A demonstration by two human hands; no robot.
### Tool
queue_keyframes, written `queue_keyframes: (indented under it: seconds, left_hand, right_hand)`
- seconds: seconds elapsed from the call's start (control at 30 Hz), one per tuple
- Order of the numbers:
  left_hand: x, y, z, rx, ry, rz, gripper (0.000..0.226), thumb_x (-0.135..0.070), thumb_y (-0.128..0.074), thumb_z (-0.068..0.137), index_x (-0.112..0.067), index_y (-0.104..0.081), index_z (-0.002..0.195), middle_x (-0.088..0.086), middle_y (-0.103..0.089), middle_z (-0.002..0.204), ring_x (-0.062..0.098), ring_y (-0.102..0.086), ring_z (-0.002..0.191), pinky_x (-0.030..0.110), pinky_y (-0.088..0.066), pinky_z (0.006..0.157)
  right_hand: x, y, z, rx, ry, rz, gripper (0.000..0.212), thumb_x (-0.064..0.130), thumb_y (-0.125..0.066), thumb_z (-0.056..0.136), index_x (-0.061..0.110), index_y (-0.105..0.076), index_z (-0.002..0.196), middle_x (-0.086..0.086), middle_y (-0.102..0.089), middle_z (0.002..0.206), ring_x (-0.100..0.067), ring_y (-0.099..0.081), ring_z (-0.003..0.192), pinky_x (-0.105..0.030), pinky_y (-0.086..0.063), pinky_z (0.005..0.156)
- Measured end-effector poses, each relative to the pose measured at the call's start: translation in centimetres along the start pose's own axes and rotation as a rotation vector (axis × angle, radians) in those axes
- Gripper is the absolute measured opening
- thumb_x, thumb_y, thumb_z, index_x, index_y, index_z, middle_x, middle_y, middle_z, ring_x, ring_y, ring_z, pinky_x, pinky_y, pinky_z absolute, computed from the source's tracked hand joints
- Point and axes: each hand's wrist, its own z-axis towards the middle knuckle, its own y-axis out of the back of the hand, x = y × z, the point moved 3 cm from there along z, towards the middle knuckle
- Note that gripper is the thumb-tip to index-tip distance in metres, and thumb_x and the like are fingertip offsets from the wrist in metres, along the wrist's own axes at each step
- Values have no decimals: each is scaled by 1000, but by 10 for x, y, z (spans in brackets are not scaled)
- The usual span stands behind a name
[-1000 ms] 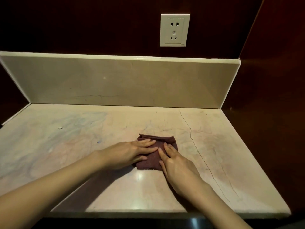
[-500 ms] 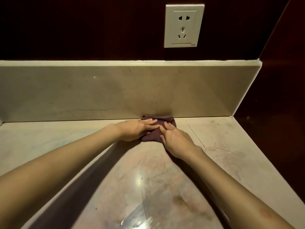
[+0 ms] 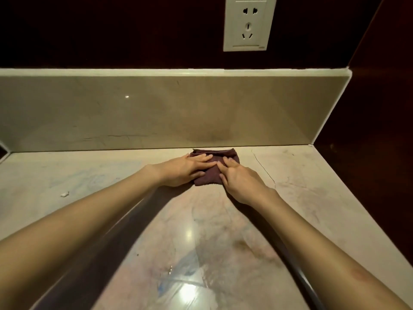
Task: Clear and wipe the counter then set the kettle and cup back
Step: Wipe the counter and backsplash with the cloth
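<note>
Head view: I see both hands, left hand (image 3: 183, 170) and right hand (image 3: 240, 179), fingers flat, pressing maroon cloth (image 3: 214, 173) on marble counter (image 3: 312, 198) near backsplash (image 3: 156, 113), wall socket (image 3: 245, 23) above.

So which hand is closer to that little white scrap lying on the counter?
Left. The left hand rests on the cloth, to the right of the white scrap; the right hand lies farther right.

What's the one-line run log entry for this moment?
phase: wiping | left hand: flat on cloth | right hand: flat on cloth | cloth: at backsplash | kettle, cup: not in view
</note>
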Motion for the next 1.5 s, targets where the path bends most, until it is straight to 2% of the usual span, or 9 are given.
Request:
queue_keyframes:
  seconds: [0.4, 0.57, 0.7, 0.8, 1.03, 1.13, 1.27, 1.37, 1.5]
  left_hand:
    - [-100, -32, -115, 4, -33, -62, 50, -28, -38, 102, -30, -21, 148, -9, -8, 158, 1, 1, 144, 20, 5, 113]
    - [-139, -50, -157, 3, -22, -89, 51, -43, -31, 97, -38, -15, 145, -16, -6, 155, -1, 2, 144, 15, 11, 111]
    - [-166, -60, -187, 19, -2, -99, 59, -53, -23, 90, -38, -16, 147, -20, -2, 153, -8, 6, 141, 9, 19, 105]
    - [-176, -62, -197, 19, -7, -89, 65, -58, -15, 87, -37, -19, 148, -21, -1, 153, -12, 10, 139, 10, 21, 106]
    - [-160, -55, -188, 68, -2, -70, 61, -58, -9, 87, -43, -15, 146, -25, -2, 152, -10, 4, 141, 27, 1, 119]
    - [-141, -50, -173, 77, 11, -38, 57, -55, -15, 90, -43, -15, 146, -25, -3, 152, -8, 2, 142, 30, 3, 118]
    - [-108, -40, -147, 54, 14, -72, 48, -31, -34, 102, -42, -19, 146, -23, -6, 154, -8, 1, 142, 31, 3, 118]
    - [-79, -29, -123, 54, 27, -64, 47, -28, -33, 103, -38, -23, 147, -20, -8, 156, -7, 1, 142, 30, 3, 118]
    - [-35, -15, -85, 61, 34, -31, 47, -25, -33, 103, -34, -23, 148, -16, -10, 157, -3, -3, 143, 37, -4, 119]
  right_hand:
    - [35, -12, -145, -80, 124, 63, 49, 32, -25, 103, 20, -24, 151, 0, -16, 160, -12, -14, 147, -26, -31, 110]
    - [52, -21, -199, -103, 92, 88, 52, 34, -32, 82, 18, -75, 106, -6, -70, 115, -14, -67, 104, -20, -56, 65]
    - [66, -23, -241, -113, 114, 75, 41, 33, -48, 77, 20, -76, 104, -4, -71, 112, -12, -68, 102, -17, -55, 60]
    - [68, -25, -252, -51, 115, 94, 45, 34, -40, 80, 22, -76, 105, -3, -71, 113, -12, -68, 103, -18, -55, 63]
    - [67, -26, -232, -1, 61, 64, 49, 36, -34, 81, 23, -76, 102, -2, -71, 112, -11, -69, 101, -19, -55, 52]
    - [68, -27, -209, 30, 89, 33, 40, 35, -45, 79, 22, -77, 99, -3, -72, 109, -11, -69, 98, -18, -54, 50]
    - [64, -22, -171, -121, 60, 39, 39, 33, -68, 73, 19, -74, 109, -6, -68, 119, -13, -65, 109, -20, -56, 67]
    - [58, -17, -133, -98, 91, 61, 48, 28, -38, 102, 16, -33, 148, -6, -23, 157, -14, -23, 145, -26, -36, 108]
    - [52, -9, -75, -71, 78, 56, 49, 29, -27, 104, 17, -20, 152, -5, -11, 161, -14, -11, 147, -28, -27, 112]
